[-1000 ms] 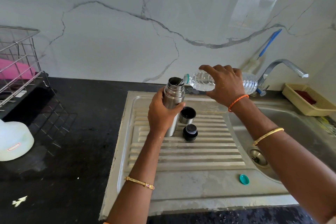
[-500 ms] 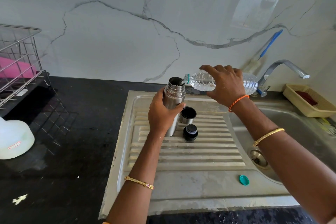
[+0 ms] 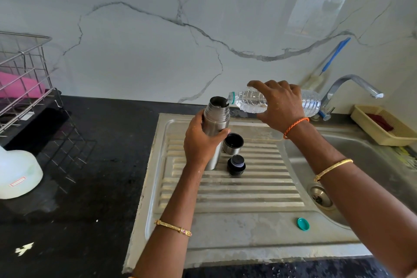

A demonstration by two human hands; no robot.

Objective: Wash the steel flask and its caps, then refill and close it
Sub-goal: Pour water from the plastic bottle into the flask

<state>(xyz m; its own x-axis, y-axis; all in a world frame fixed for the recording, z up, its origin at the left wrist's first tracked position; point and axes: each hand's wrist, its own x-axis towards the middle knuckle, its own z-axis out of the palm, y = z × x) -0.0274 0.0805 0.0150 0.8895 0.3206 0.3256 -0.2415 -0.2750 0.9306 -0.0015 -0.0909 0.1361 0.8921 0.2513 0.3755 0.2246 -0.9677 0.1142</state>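
— On the drainboard (image 3: 225,192), what stands where?
— Flask (image 3: 216,124) upright on the ribs, mouth open. Left hand (image 3: 199,142) wrapped round its body, thumb on the near side, fingers curled behind. Firm hold, nothing else in it.

— And the right?
— Right hand (image 3: 278,106) grips a clear bottle (image 3: 250,102) from above, fingers closed over the middle. Bottle lies nearly level, neck tipped to the flask's rim. Water sits along its lower side. Neck touches or just overhangs the rim; cannot tell which.

— The caps?
— Both just right of the flask, on the ribs. Steel cup (image 3: 233,143) stands open side up, dark inside, close against the left thumb. Black stopper (image 3: 236,165) stands in front of it, near but apart.

— Anything loose?
— Teal bottle cap (image 3: 303,224) on the flat front edge of the drainboard, well apart from the flask, near the basin (image 3: 361,153).

— Surroundings?
— Tap (image 3: 352,84) at the back right, spout over the basin. Yellow tray (image 3: 383,126) beside it against the wall. Blue-handled brush (image 3: 334,56) leans on the marble wall. Wire rack (image 3: 24,79) far left on the black counter (image 3: 90,176), something pink inside. White jug (image 3: 17,174) below it.
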